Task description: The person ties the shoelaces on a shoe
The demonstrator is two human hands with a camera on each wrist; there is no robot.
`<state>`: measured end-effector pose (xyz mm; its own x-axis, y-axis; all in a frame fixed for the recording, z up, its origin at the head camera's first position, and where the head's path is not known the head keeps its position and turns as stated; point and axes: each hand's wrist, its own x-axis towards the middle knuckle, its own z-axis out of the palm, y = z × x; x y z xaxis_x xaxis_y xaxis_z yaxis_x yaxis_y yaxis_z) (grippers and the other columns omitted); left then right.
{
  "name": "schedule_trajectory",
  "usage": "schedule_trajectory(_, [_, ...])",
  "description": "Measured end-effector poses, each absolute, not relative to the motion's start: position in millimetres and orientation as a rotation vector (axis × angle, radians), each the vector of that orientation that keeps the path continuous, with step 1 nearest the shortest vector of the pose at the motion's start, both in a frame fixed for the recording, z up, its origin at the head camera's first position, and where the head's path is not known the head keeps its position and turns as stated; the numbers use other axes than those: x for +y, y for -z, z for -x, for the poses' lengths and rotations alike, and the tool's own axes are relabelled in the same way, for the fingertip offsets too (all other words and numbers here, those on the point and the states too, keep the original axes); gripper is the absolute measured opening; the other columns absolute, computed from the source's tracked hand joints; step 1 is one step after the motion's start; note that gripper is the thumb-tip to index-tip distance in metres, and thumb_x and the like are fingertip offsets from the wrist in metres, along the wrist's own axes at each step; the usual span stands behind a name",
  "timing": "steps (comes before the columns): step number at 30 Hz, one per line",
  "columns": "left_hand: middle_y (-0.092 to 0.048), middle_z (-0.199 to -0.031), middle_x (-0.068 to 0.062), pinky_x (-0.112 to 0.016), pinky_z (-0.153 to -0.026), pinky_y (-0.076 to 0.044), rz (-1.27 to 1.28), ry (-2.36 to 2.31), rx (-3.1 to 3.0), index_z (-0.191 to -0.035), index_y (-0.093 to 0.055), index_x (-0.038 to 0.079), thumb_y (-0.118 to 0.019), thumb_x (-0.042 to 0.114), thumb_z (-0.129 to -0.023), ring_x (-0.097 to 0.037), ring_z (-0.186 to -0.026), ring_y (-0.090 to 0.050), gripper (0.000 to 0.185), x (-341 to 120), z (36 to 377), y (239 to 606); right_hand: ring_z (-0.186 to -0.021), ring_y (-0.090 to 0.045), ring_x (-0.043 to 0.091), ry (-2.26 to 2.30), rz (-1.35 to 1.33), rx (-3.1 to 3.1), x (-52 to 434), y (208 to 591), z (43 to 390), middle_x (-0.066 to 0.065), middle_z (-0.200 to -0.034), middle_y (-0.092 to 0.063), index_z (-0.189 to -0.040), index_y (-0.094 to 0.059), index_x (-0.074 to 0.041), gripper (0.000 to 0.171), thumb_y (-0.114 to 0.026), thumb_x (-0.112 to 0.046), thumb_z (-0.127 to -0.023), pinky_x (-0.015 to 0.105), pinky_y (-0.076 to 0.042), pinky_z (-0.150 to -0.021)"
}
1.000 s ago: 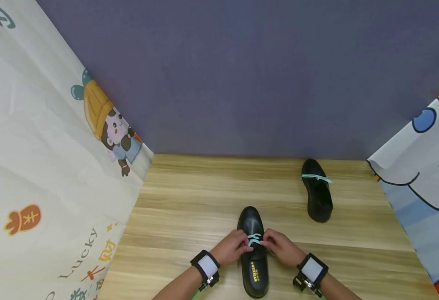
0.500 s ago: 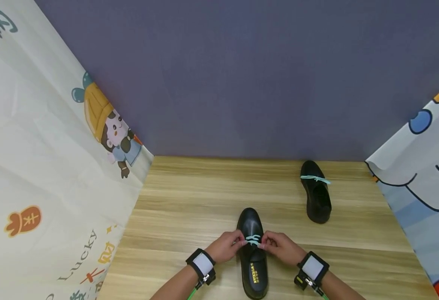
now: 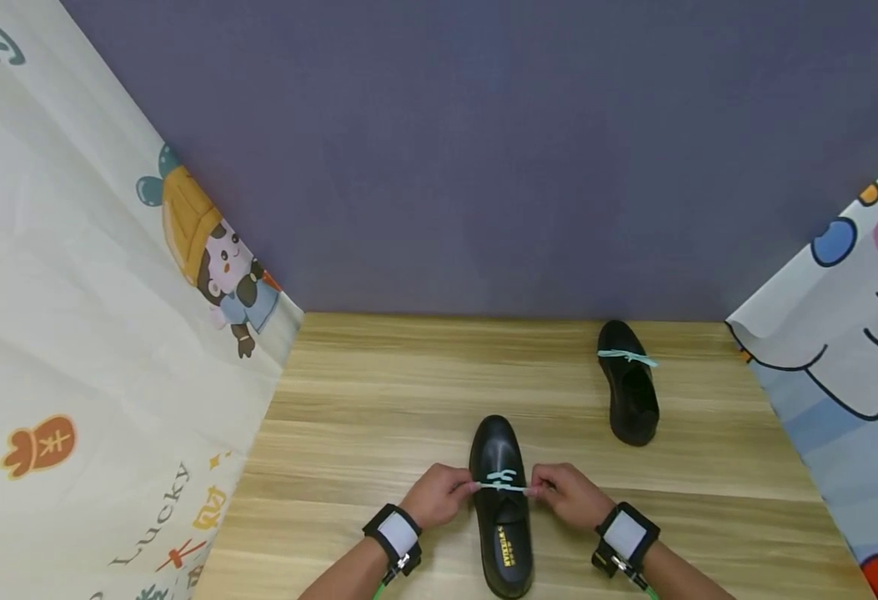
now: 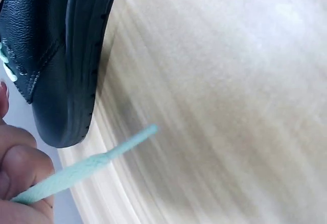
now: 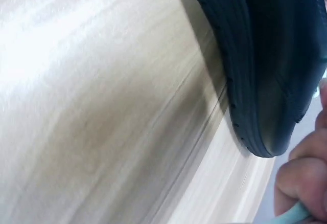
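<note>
A black leather shoe (image 3: 500, 500) with a mint-green lace (image 3: 502, 481) stands toe-away on the wooden table, near the front edge. My left hand (image 3: 439, 493) pinches one lace end just left of the shoe, and my right hand (image 3: 564, 494) pinches the other end just right of it. The lace runs taut across the shoe between them. The left wrist view has the lace tip (image 4: 97, 160) sticking out of my fingers (image 4: 23, 170) beside the shoe's sole (image 4: 76, 75). The right wrist view catches the sole (image 5: 250, 75) and my fingers (image 5: 304, 180) on a bit of lace.
A second black shoe (image 3: 629, 383) with a mint-green lace stands at the back right of the table (image 3: 378, 400). Cartoon-printed cloth sheets hang on the left (image 3: 108, 333) and right (image 3: 851, 350). A purple wall closes the back.
Both hands have moved apart, away from the shoe's middle, drawing the lace out into a straight taut line across it.
</note>
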<state>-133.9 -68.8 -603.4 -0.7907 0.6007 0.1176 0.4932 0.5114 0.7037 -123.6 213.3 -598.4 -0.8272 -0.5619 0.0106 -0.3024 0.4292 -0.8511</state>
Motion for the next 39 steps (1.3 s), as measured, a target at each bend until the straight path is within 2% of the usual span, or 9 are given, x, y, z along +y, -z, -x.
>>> schedule_trajectory(4, [-0.048,-0.062,0.012,-0.012,-0.056,-0.034,-0.897,-1.192,2.539,-0.074,-0.064,0.008,-0.061,0.02,-0.101,0.003,-0.06,-0.042,0.03,-70,134,604,-0.065,-0.047,0.0,1.382,0.696,2.288,218,603,124,-0.009,-0.071,-0.052,-0.085,-0.06,-0.006,0.02,-0.058,-0.018,-0.102,0.022,-0.04,-0.058])
schedule_trajectory(9, [-0.066,-0.07,-0.006,-0.015,-0.061,-0.041,-0.846,-1.254,2.454,-0.08,-0.067,0.011,-0.058,0.022,-0.102,0.003,-0.064,-0.047,0.027,-72,136,600,-0.06,-0.045,0.001,1.385,0.565,2.128,227,608,125,0.004,-0.069,-0.054,-0.088,-0.06,0.003,0.032,-0.046,-0.017,-0.108,0.02,-0.036,-0.055])
schedule_trajectory(13, [-0.062,-0.07,-0.004,-0.017,-0.062,-0.041,-0.781,-1.338,2.401,-0.081,-0.067,0.012,-0.056,0.026,-0.104,0.002,-0.065,-0.046,0.029,-73,138,597,-0.064,-0.047,0.002,1.458,0.588,1.94,228,608,124,0.012,-0.071,-0.054,-0.091,-0.06,0.01,0.038,-0.04,-0.018,-0.11,0.019,-0.036,-0.058])
schedule_trajectory(18, [-0.054,-0.068,-0.006,-0.017,-0.058,-0.038,-0.703,-1.523,2.28,-0.083,-0.065,0.011,-0.053,0.026,-0.105,0.001,-0.061,-0.043,0.029,-71,139,594,-0.065,-0.047,0.012,1.632,0.632,1.797,224,606,123,0.026,-0.077,-0.05,-0.095,-0.054,0.016,0.032,-0.043,-0.011,-0.108,0.023,-0.038,-0.056])
schedule_trajectory(21, [-0.052,-0.069,-0.006,-0.018,-0.056,-0.037,-0.645,-1.661,2.169,-0.086,-0.064,0.007,-0.054,0.021,-0.105,-0.002,-0.061,-0.043,0.026,-69,138,594,-0.065,-0.046,0.015,1.77,0.622,1.73,222,603,123,0.014,-0.078,-0.053,-0.097,-0.05,0.02,0.031,-0.043,-0.008,-0.107,0.027,-0.036,-0.053])
schedule_trajectory(24, [-0.055,-0.077,-0.014,-0.021,-0.062,-0.044,-0.596,-1.815,2.053,-0.09,-0.062,-0.001,-0.054,0.014,-0.104,-0.006,-0.067,-0.05,0.022,-66,138,594,-0.07,-0.05,0.01,1.92,0.644,1.675,217,600,124,0.002,-0.085,-0.056,-0.097,-0.047,0.021,0.028,-0.039,-0.004,-0.107,0.025,-0.042,-0.057])
schedule_trajectory(30, [-0.057,-0.11,-0.033,-0.029,-0.086,-0.05,-0.529,-2.022,1.865,-0.1,-0.059,-0.013,-0.051,0.008,-0.104,-0.011,-0.097,-0.059,0.024,-57,138,593,-0.095,-0.06,0.014,2.253,0.621,1.551,206,596,123,0.004,-0.106,-0.059,-0.101,-0.053,0.02,0.019,-0.04,0.007,-0.104,0.027,-0.052,-0.08])
schedule_trajectory(35, [-0.062,-0.12,-0.03,-0.031,-0.094,-0.046,-0.443,-2.091,1.753,-0.106,-0.06,-0.016,-0.053,0.014,-0.104,-0.014,-0.11,-0.06,0.031,-47,137,591,-0.109,-0.059,0.016,2.321,0.523,1.565,196,594,122,0.007,-0.119,-0.063,-0.109,-0.065,0.01,0.026,-0.041,0.004,-0.104,0.032,-0.049,-0.093])
schedule_trajectory(39, [-0.071,-0.108,-0.014,-0.031,-0.092,-0.048,-0.365,-2.186,1.652,-0.111,-0.055,-0.022,-0.056,0.011,-0.102,-0.014,-0.103,-0.064,0.034,-38,136,593,-0.111,-0.059,0.014,2.367,0.43,1.509,187,593,122,0.003,-0.121,-0.067,-0.118,-0.067,0.005,0.03,-0.04,0.002,-0.106,0.031,-0.048,-0.095])
